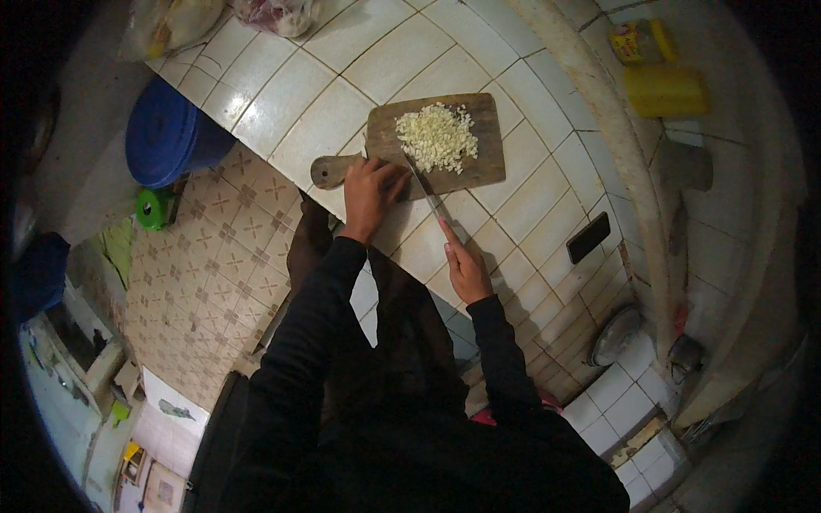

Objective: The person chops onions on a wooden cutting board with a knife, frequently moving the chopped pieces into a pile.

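Note:
A wooden cutting board (pixel 487 133) with a holed handle lies on the white-tiled counter. Finely chopped pale pieces (pixel 437 137), apparently garlic, are heaped on it. My right hand (pixel 468 269) grips a knife (pixel 428 191), its blade slanting over the board's near edge with the tip beside the heap. At the handle end of the board rests my left hand (pixel 373 195), fingers bent and close to the blade. Whatever may be under those fingertips is hidden. A thin pale scrap (pixel 364 149) lies just beyond the left hand.
On the counter's right side lies a dark phone (pixel 588 238). Plastic bags with food (pixel 277 14) sit at the far left corner. A lidded blue bucket (pixel 168 134) stands beyond the left edge. A yellow container (pixel 667 91) and a round metal vessel (pixel 614 336) are to the right.

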Demonstrator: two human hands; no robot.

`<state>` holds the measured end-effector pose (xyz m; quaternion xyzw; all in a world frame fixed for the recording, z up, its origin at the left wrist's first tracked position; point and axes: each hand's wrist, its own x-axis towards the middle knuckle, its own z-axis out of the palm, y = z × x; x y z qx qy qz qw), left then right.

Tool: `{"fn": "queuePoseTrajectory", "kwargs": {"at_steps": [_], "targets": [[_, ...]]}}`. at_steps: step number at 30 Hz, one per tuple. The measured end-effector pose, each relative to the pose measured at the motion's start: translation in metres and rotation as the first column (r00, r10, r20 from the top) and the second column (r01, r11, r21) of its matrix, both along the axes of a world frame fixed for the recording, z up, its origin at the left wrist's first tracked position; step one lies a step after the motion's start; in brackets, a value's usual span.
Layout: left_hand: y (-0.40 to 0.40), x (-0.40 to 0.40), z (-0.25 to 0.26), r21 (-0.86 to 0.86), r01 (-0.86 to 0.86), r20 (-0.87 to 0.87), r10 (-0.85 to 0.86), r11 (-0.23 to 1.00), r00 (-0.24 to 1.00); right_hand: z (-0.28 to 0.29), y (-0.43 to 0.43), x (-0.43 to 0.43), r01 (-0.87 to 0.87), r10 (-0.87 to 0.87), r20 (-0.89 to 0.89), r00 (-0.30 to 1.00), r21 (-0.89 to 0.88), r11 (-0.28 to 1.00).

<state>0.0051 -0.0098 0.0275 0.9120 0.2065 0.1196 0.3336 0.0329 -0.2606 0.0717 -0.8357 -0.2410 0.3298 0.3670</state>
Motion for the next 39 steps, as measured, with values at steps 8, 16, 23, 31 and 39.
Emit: {"fn": "queuePoseTrajectory", "kwargs": {"at_steps": [8,16,23,31,39], "targets": [[-0.004,0.002,0.002,-0.021,-0.003,-0.003,0.003,1.0,1.0,-0.003,0.012,-0.001,-0.007,0.013,0.094,0.996,-0.063,0.998],[-0.003,0.004,-0.001,0.028,0.01,-0.005,-0.009,1.0,1.0,0.006,0.007,0.001,0.032,-0.026,0.051,0.998,-0.111,0.993],[-0.006,0.007,-0.009,0.063,-0.066,0.005,0.066,0.996,0.998,0.0,-0.003,-0.003,0.022,-0.018,0.053,0.998,-0.078,0.997],[-0.007,-0.008,-0.024,0.106,-0.019,0.176,0.0,0.994,0.984,0.001,0.004,-0.004,0.054,-0.055,0.025,0.998,0.02,0.998],[-0.007,-0.009,-0.02,0.125,-0.025,0.2,0.0,0.992,0.98,0.005,0.015,0.0,-0.053,0.048,0.171,0.984,0.023,0.998]]}}
